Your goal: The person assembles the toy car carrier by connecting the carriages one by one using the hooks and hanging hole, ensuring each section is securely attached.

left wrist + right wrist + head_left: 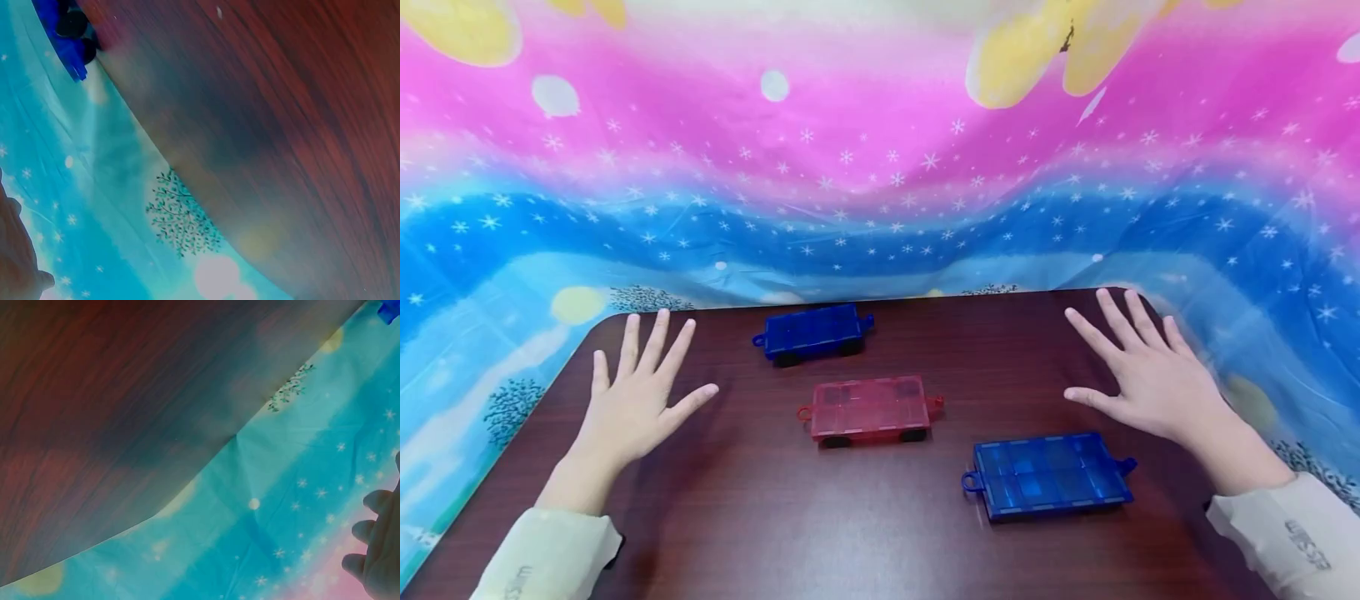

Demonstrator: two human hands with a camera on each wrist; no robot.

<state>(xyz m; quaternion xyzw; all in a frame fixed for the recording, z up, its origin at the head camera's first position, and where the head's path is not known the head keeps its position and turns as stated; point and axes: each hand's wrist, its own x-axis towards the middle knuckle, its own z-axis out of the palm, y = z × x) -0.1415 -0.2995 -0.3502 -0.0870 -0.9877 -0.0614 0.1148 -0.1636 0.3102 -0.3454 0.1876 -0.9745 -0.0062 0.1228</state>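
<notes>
Three flat toy train cars with end hooks and loops stand on the dark wooden table, in a diagonal from back left to front right. The farthest is a dark blue car (812, 331) on black wheels. In the middle sits a see-through red car (871, 408), also with black wheels. Nearest is a see-through blue car (1051, 475), whose wheels are hidden. My left hand (636, 404) is spread at the left, apart from the cars. On the right, my right hand (1157, 379) is likewise spread, holding nothing; the near blue car lies closest to it.
The table (820, 542) has rounded far corners. A patterned pink and blue cloth (880, 200) with snowflakes hangs behind it and along both sides. In the left wrist view, a blue car (65, 40) shows at the table's edge.
</notes>
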